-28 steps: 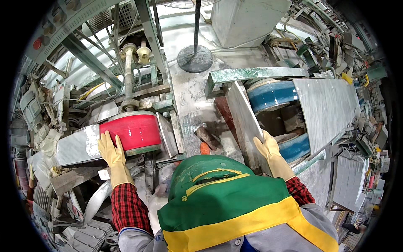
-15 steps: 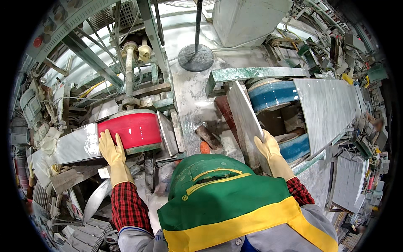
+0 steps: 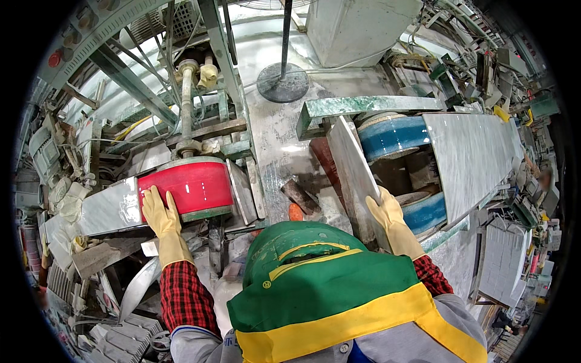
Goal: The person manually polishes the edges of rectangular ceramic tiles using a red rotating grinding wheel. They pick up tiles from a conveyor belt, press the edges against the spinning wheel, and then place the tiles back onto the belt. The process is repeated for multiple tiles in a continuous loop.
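Both my hands wear pale yellow rubber gloves. My left hand (image 3: 160, 212) lies with its fingers stretched out, over the left part of a wet, curved red band (image 3: 196, 186) on a drum-like machine. Left of that hand, a marble-patterned plate (image 3: 112, 207) meets the red band. On the right, my right hand (image 3: 387, 213) grips the near edge of an upright grey stone slab (image 3: 351, 157), its thumb and fingers about the edge. Beyond the slab sit two wheels with blue bands, a far one (image 3: 396, 134) and a near one (image 3: 425, 213), partly hidden.
A green and yellow apron (image 3: 327, 290) spans my front. Between the two machines the wet floor (image 3: 275, 142) holds a dark block (image 3: 300, 196) and an orange object (image 3: 295, 212). A round black stand base (image 3: 282, 83) stands farther off. A marble-patterned cover (image 3: 469, 157) lies right of the blue wheels.
The plate's edge beside the red band has shifted slightly left, and more of the red shows there. My hands have hardly moved.
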Motion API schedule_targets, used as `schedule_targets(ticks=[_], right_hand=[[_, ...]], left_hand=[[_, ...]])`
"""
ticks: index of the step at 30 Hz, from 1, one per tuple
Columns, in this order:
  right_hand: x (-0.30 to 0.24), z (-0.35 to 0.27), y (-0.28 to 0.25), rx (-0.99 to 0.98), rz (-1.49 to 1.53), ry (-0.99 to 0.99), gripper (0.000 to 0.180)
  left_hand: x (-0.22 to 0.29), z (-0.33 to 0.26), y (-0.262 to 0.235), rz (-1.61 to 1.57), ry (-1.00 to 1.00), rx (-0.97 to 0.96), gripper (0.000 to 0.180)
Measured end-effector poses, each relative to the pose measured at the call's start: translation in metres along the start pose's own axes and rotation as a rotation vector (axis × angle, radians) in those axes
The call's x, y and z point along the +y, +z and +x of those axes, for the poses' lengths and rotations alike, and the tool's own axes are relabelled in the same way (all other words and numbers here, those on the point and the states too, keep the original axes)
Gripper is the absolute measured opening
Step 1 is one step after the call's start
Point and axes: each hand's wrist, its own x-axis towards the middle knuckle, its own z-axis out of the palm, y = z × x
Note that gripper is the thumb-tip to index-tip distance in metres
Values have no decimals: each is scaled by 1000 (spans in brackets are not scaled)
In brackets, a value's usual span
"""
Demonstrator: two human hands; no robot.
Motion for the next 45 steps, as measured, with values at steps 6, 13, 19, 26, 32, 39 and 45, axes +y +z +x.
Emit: schedule_targets(ticks=[6,13,19,26,32,39,45], right_hand=[[1,1,0,-14,11,-6,55],[-5,-2,-4,-25,9,12,54],[-2,0,-1,-28,31,1,55],[0,0,1,-19,23,-8,54],[3,1,2,-28,35,-22,55],[-2,-1,1,-23,33,-9,54],[-5,-2,0,-18,30,-7,54]], left_hand=[[1,0,0,-2,-15,-9,53],[2,1,-2,-13,-12,-6,54],[2,0,-3,-9,-16,-9,55],[1,0,-1,-7,-12,-6,55],[-1,-1,4,11,-18,5,54],[3,0,-1,-2,-39,-36,55],[4,1,-6,-12,-41,-58,55]])
